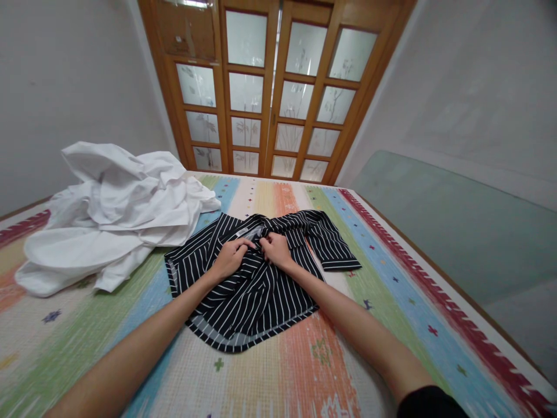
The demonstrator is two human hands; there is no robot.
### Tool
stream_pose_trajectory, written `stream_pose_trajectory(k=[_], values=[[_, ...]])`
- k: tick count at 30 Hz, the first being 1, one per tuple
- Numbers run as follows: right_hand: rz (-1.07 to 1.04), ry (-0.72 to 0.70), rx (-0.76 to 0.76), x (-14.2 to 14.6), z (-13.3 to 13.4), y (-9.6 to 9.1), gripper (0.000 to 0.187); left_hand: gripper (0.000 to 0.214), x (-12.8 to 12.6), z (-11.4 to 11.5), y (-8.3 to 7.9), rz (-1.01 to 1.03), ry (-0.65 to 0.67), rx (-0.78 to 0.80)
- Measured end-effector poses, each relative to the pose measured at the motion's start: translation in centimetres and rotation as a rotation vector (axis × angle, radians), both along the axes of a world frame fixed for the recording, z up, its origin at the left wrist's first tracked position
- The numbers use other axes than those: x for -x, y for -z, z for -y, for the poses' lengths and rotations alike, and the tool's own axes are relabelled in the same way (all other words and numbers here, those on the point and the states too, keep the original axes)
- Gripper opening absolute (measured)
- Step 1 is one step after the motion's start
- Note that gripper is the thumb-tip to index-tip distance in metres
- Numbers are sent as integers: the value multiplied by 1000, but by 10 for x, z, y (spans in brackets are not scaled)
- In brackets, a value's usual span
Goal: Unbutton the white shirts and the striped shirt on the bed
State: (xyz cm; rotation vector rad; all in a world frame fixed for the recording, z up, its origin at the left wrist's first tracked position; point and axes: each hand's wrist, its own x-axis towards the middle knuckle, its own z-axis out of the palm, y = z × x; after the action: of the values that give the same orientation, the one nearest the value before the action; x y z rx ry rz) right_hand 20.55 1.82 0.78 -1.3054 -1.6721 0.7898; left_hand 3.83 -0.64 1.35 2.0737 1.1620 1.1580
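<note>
A black shirt with white stripes [270,290] lies spread on a colourful patterned cloth [243,377], its collar end away from me and its curved hem towards me. One short sleeve reaches out to the right. My left hand [232,256] pinches the fabric near the neck opening, just left of the middle. Close beside it, my right hand [275,249] grips the same shirt at the front, fingers bent into the cloth. A pale label shows inside the neck. What lies between the fingertips is too small to make out.
Crumpled white cloth [126,197] is heaped to the left, close to the shirt's left sleeve. Beyond the far edge stand wooden doors [267,93] with frosted panes. A pale green panel [456,220] leans along the right wall.
</note>
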Motion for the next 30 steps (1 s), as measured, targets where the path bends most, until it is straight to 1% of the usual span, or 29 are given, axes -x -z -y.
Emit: stream_pose_trajectory(k=[2, 3, 5, 7, 9, 10, 11, 13, 14, 16, 18, 20, 23, 26, 28, 30], values=[[-73, 52, 73, -5, -5, -3, 24, 30, 2, 5, -4, -7, 33, 5], [-131, 67, 101, -9, -8, -6, 22, 29, 4, 7, -6, -7, 30, 0], [-291, 137, 119, -20, -15, -13, 19, 27, 10, 8, -12, 13, -24, -26], [-469, 276, 58, -30, -20, -23, 20, 25, 14, 6, -19, 60, -129, -75], [-606, 384, -47, -37, -21, -34, 24, 21, 15, 6, -25, 108, -232, -135], [-649, 394, -87, -37, -19, -39, 27, 20, 13, 7, -27, 126, -269, -161], [-671, 365, -106, -35, -16, -44, 29, 19, 10, 8, -28, 138, -289, -181], [-643, 229, -74, -26, -5, -50, 34, 19, 3, 13, -29, 150, -291, -207], [-589, 149, -35, -20, 0, -52, 36, 19, 0, 15, -29, 152, -283, -214], [-414, 17, 59, -8, 11, -52, 41, 19, -4, 20, -27, 151, -270, -236], [-217, -53, 154, -1, 18, -48, 46, 19, -4, 22, -24, 146, -285, -271], [-96, -63, 221, 2, 20, -43, 50, 19, 0, 23, -23, 132, -318, -304], [-67, -48, 252, 0, 16, -34, 45, 20, 4, 22, -21, 96, -357, -333], [-111, 10, 187, -5, 10, -29, 37, 20, 7, 20, -19, 70, -376, -351], [-148, 70, 112, -9, 6, -28, 33, 20, 9, 16, -18, 50, -398, -361], [-171, 122, 28, -13, 3, -29, 30, 20, 13, 10, -17, -23, -423, -377]])
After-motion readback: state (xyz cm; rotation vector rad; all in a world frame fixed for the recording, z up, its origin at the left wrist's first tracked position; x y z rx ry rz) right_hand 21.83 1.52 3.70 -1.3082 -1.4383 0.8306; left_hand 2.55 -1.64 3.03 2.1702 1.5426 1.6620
